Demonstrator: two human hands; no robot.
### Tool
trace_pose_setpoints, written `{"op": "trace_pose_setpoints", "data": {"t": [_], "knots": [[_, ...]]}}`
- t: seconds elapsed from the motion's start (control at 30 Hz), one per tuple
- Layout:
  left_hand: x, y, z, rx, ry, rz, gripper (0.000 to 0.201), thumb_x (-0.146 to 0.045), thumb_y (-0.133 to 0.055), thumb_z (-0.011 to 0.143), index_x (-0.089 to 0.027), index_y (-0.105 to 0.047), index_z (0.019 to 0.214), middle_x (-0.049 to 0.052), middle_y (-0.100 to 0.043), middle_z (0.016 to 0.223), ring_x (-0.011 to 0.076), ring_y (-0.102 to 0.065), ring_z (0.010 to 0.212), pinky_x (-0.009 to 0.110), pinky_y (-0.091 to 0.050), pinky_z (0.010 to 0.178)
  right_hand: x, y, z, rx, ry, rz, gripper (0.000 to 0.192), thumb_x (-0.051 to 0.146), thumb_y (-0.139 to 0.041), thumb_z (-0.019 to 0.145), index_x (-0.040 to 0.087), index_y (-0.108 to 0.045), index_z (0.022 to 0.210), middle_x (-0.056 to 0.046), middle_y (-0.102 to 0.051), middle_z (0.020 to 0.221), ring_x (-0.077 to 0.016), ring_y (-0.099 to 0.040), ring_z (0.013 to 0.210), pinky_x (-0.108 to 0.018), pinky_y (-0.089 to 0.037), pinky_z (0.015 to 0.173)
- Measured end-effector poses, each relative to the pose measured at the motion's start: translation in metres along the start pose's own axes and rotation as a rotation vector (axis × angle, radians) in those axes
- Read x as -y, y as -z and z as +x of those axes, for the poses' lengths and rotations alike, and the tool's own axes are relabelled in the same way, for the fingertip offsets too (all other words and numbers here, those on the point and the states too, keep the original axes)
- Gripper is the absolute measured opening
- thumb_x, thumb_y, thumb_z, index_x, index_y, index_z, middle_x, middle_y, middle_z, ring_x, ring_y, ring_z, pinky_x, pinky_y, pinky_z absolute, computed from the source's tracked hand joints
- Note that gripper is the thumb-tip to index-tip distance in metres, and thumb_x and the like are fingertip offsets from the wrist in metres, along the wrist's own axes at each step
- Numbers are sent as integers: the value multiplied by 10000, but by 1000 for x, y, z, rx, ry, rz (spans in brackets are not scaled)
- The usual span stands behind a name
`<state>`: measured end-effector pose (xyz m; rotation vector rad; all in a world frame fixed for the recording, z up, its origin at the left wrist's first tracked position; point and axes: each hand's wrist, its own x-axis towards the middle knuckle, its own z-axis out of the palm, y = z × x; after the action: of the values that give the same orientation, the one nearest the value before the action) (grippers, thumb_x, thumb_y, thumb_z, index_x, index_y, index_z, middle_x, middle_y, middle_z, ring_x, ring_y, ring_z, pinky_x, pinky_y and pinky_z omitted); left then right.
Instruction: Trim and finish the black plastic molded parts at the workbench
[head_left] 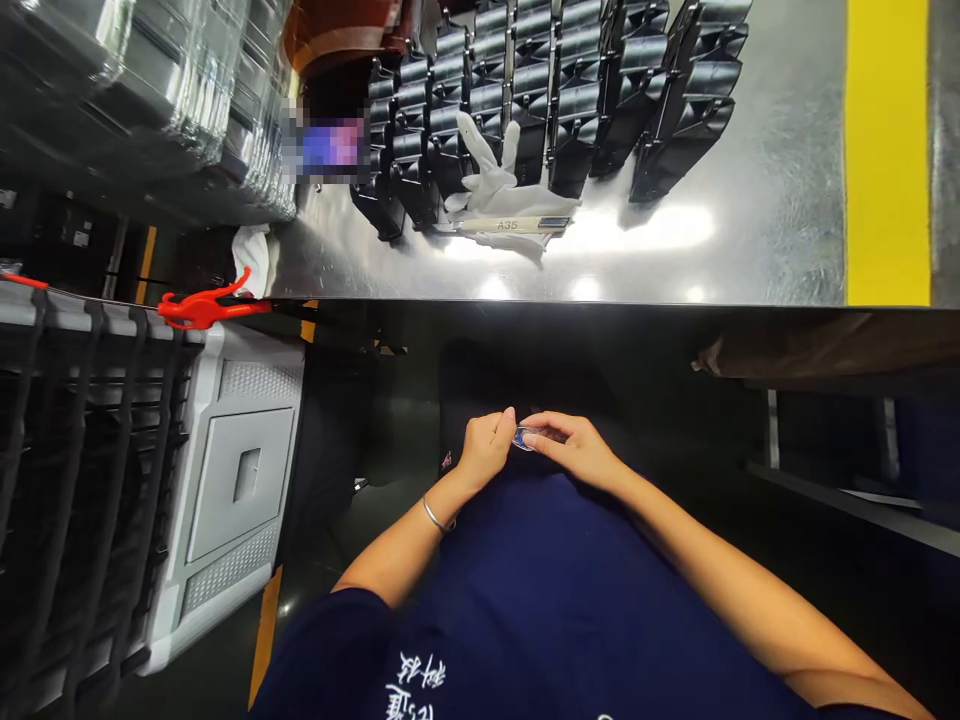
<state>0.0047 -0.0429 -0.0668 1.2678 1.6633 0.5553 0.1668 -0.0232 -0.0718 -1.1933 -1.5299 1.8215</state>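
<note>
My left hand (486,447) and my right hand (574,447) meet low in front of my dark blue shirt, below the edge of the metal table (772,230). Between their fingertips they pinch a small clear, bluish item (524,438); what it is I cannot tell. A thin bracelet (435,517) circles my left wrist. Up on the table lie a pair of white gloves (491,185) and a pale flat stick marked A35 (514,225), far from both hands.
Rows of black plastic parts (555,90) stand at the back of the table. A yellow stripe (886,150) runs along its right side. Stacked clear trays (187,100) sit upper left. A grey crate (240,480) with a red clamp (199,308) stands at my left.
</note>
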Motion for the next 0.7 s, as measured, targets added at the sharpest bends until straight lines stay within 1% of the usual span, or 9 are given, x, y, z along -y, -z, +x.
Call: {"op": "trace_pose_setpoints", "data": {"t": [0.07, 0.13, 0.23, 0.3, 0.33, 0.43, 0.5, 0.6, 0.7], "knots": [[-8, 14, 2, -4, -121, 82, 504, -520, -297, 905, -215, -273, 505, -34, -288, 488, 94, -279, 470, 279, -234, 509, 15, 6, 5, 31, 36, -22, 348, 481, -608, 819, 176, -681, 973, -62, -710, 869, -192, -658, 763, -336, -556, 712], [-18, 44, 10, -92, -254, 227, 491, -504, -307, 902, -220, -268, 503, -30, -291, 485, 101, -291, 465, 285, -246, 522, 38, 18, 12, 10, 180, -139, 311, 433, -600, 837, 189, -673, 1016, -68, -704, 934, -191, -658, 822, -340, -552, 771], [-39, 116, 27, -440, -301, 475, 467, -491, -324, 906, -222, -287, 525, -16, -340, 510, 118, -351, 497, 282, -282, 561, 78, 45, 30, -161, 418, -326, 269, 392, -579, 859, 222, -658, 1051, -65, -686, 1007, -185, -653, 867, -336, -543, 805], [-56, 173, 39, -670, -197, 649, 412, -474, -350, 917, -213, -400, 602, 11, -464, 585, 142, -458, 579, 273, -321, 609, 98, 66, 47, -370, 492, -430, 241, 388, -565, 866, 231, -664, 1021, -55, -689, 976, -184, -654, 842, -334, -538, 794], [-63, 201, 45, -727, -125, 747, 378, -469, -370, 920, -205, -465, 666, 28, -527, 640, 162, -513, 642, 272, -340, 641, 104, 77, 57, -472, 507, -474, 232, 384, -556, 868, 229, -668, 1000, -53, -691, 951, -186, -654, 822, -335, -536, 785], [-79, 268, 68, -759, 77, 957, 334, -463, -406, 921, -182, -572, 850, 97, -650, 844, 247, -602, 856, 297, -381, 725, 105, 99, 86, -677, 514, -595, 212, 345, -528, 862, 213, -678, 931, -63, -695, 892, -202, -652, 803, -336, -523, 753], [-80, 297, 88, -720, 170, 1007, 341, -456, -415, 919, -168, -597, 911, 139, -672, 956, 287, -605, 952, 320, -394, 764, 98, 106, 100, -727, 510, -677, 197, 309, -518, 847, 209, -683, 885, -69, -699, 863, -214, -651, 811, -334, -510, 736], [-72, 321, 121, -651, 264, 990, 345, -438, -442, 908, -145, -621, 940, 180, -668, 1065, 309, -597, 1019, 341, -403, 794, 89, 106, 108, -768, 512, -746, 186, 274, -510, 832, 219, -688, 844, -59, -704, 830, -214, -647, 796, -325, -493, 713], [-64, 330, 146, -641, 331, 911, 340, -409, -454, 908, -128, -634, 975, 191, -656, 1133, 296, -594, 1050, 334, -406, 804, 87, 104, 106, -802, 540, -739, 185, 270, -507, 828, 225, -687, 830, -48, -706, 809, -208, -646, 763, -318, -489, 687]]}}
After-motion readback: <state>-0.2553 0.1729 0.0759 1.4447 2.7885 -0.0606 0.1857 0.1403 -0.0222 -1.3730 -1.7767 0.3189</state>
